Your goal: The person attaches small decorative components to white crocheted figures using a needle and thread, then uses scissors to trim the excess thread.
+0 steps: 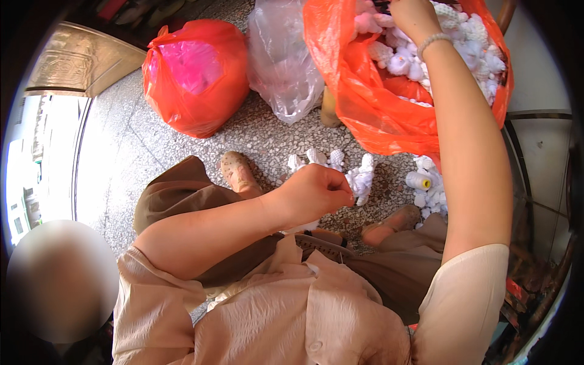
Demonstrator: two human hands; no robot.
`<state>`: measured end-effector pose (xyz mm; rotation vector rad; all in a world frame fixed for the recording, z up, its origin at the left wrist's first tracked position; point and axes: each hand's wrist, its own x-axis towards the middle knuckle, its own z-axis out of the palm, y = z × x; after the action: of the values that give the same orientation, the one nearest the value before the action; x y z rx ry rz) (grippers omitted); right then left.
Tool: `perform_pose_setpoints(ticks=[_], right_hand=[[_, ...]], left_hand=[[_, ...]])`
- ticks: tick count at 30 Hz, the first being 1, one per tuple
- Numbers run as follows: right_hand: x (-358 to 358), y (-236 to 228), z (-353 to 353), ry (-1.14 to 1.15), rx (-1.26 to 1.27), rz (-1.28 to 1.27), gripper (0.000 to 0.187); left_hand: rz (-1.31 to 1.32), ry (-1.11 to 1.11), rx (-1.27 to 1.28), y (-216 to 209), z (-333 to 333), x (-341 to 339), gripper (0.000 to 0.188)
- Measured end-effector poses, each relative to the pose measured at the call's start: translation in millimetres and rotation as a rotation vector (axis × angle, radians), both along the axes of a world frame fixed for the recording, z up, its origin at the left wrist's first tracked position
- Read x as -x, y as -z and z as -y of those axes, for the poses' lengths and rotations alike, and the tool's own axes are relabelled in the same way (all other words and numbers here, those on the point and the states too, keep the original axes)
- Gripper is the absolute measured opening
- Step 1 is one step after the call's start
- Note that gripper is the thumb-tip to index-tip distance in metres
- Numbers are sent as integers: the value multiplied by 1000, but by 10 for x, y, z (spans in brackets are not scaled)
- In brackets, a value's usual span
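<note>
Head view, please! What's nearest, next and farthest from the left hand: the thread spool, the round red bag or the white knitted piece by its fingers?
From the left hand:
1. White knitted piece: just to its right.
2. Thread spool: farther right.
3. Round red bag: farthest, up and left.

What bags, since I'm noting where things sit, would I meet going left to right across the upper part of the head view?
Bulging red-orange bag → clear plastic bag → open red-orange bag holding white knitted pieces.
</note>
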<state>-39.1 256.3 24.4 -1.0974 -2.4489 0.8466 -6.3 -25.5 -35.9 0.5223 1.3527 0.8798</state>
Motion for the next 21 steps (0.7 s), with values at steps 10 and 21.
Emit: perform_pose_setpoints(ticks=[10, 21], right_hand=[[-123, 349, -447, -110, -627, 908, 43], [-659, 108, -335, 111, 500, -233, 28]], left_hand=[[-112, 65, -16, -1, 110, 110, 14], [-80, 75, -1, 15, 77, 74, 14]])
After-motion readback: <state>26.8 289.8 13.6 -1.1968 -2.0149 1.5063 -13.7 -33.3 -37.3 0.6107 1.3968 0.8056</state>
